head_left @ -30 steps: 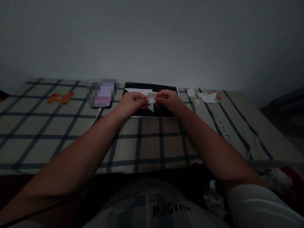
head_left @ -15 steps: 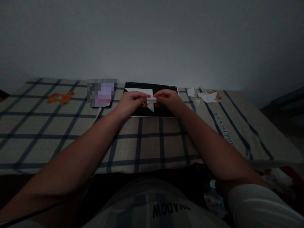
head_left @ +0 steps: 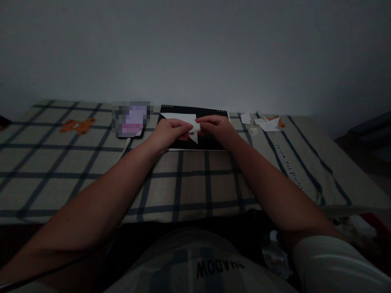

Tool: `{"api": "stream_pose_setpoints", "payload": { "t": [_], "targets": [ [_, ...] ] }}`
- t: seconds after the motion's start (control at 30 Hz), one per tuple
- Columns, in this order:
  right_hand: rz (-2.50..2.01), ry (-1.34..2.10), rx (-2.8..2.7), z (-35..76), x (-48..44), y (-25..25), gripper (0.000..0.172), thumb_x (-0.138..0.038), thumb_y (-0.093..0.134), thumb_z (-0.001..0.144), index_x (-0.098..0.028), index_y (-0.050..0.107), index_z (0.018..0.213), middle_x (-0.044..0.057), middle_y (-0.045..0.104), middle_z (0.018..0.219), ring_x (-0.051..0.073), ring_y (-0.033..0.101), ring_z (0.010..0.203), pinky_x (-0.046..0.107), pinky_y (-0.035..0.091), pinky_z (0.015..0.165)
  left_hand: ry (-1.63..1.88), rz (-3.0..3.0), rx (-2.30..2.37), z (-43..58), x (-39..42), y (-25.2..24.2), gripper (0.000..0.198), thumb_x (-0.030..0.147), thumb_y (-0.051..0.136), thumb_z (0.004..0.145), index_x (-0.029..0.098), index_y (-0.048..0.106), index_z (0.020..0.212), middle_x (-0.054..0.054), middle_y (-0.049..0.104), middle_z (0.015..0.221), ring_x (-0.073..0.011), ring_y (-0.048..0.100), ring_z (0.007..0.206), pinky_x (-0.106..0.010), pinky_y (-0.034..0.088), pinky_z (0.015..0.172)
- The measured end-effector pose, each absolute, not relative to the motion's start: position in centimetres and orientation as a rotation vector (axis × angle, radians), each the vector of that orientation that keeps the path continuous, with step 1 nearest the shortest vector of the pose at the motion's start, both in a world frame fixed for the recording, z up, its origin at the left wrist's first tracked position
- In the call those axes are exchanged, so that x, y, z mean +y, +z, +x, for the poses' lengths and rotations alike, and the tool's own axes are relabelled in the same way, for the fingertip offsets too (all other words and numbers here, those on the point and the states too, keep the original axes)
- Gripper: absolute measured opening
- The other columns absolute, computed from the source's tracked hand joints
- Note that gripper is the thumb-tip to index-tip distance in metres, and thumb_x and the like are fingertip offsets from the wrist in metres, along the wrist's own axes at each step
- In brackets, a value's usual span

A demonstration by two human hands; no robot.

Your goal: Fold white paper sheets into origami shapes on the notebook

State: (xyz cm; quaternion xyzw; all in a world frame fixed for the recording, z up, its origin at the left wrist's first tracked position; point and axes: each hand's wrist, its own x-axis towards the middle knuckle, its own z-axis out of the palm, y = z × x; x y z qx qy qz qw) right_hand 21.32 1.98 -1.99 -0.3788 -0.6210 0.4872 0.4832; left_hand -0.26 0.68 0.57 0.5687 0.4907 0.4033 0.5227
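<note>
A small folded white paper (head_left: 196, 126) is held up between my two hands, over a black board (head_left: 210, 143). My left hand (head_left: 171, 131) pinches its left side between thumb and fingers. At its right edge, the fingers of my right hand (head_left: 216, 128) are closed on it. A larger white sheet (head_left: 180, 117) with a pointed corner lies on the board beneath, partly hidden by my hands.
Left of the board, a phone (head_left: 132, 122) with a white cable lies on the checked tablecloth (head_left: 192, 183). To the right are a folded white paper piece (head_left: 269, 124) and small scraps (head_left: 245, 118). A wall rises behind. A plastic bottle (head_left: 276, 256) is below the table edge.
The small folded paper has turned between my fingers and now shows a flat white face instead of a narrow layered strip. Both hands have shifted only slightly.
</note>
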Motion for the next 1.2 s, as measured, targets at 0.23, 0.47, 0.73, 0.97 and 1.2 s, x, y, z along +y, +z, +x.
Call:
{"api": "stream_pose_setpoints", "payload": {
  "t": [0.23, 0.47, 0.73, 0.97, 1.2],
  "targets": [
    [-0.988, 1.265, -1.484, 21.2, 1.8, -1.9, 0.037, -0.043, 0.094, 0.075, -0.021, 0.084, 0.104, 0.001, 0.082, 0.086, 0.016, 0.074, 0.075, 0.033, 0.064, 0.077, 0.993, 1.377, 1.173, -0.1, 0.4, 0.7, 0.013, 0.025, 0.092, 0.082, 0.017, 0.083, 0.081, -0.006, 0.081, 0.076, -0.0152, 0.074, 0.070, -0.027, 0.066, 0.076],
    [-1.007, 1.263, -1.493, 21.3, 1.8, -1.9, 0.032, -0.035, 0.093, 0.078, -0.021, 0.085, 0.105, 0.001, 0.083, 0.088, 0.016, 0.074, 0.076, 0.034, 0.065, 0.080, 1.008, 1.367, 1.157, -0.2, 0.6, 0.3, 0.021, 0.030, 0.097, 0.077, 0.016, 0.084, 0.085, -0.008, 0.083, 0.082, -0.0166, 0.076, 0.072, -0.031, 0.067, 0.078],
    [-1.039, 1.364, -1.496, 21.1, 1.9, -2.0, 0.032, -0.045, 0.096, 0.078, -0.019, 0.083, 0.092, 0.003, 0.081, 0.079, 0.015, 0.072, 0.071, 0.030, 0.063, 0.073, 1.073, 1.385, 1.160, -0.1, 0.7, 0.2, 0.018, 0.027, 0.094, 0.079, 0.014, 0.083, 0.086, -0.007, 0.083, 0.082, -0.0164, 0.077, 0.075, -0.029, 0.067, 0.078],
    [-1.078, 1.309, -1.562, 21.2, 1.4, -1.3, 0.024, -0.040, 0.091, 0.085, -0.020, 0.081, 0.080, 0.002, 0.079, 0.074, 0.014, 0.070, 0.068, 0.029, 0.061, 0.070, 1.064, 1.353, 1.126, -0.1, 0.5, 0.4, 0.016, 0.027, 0.090, 0.081, 0.015, 0.084, 0.087, -0.006, 0.082, 0.080, -0.0156, 0.076, 0.074, -0.028, 0.067, 0.078],
    [-1.078, 1.338, -1.521, 21.3, 1.5, -1.1, 0.023, -0.039, 0.091, 0.085, -0.020, 0.080, 0.081, 0.002, 0.077, 0.074, 0.015, 0.068, 0.067, 0.030, 0.060, 0.072, 1.068, 1.405, 1.076, -0.4, 0.7, 0.4, 0.028, 0.034, 0.091, 0.078, 0.014, 0.086, 0.095, -0.008, 0.083, 0.088, -0.0176, 0.077, 0.079, -0.030, 0.067, 0.080]
  ]
}}
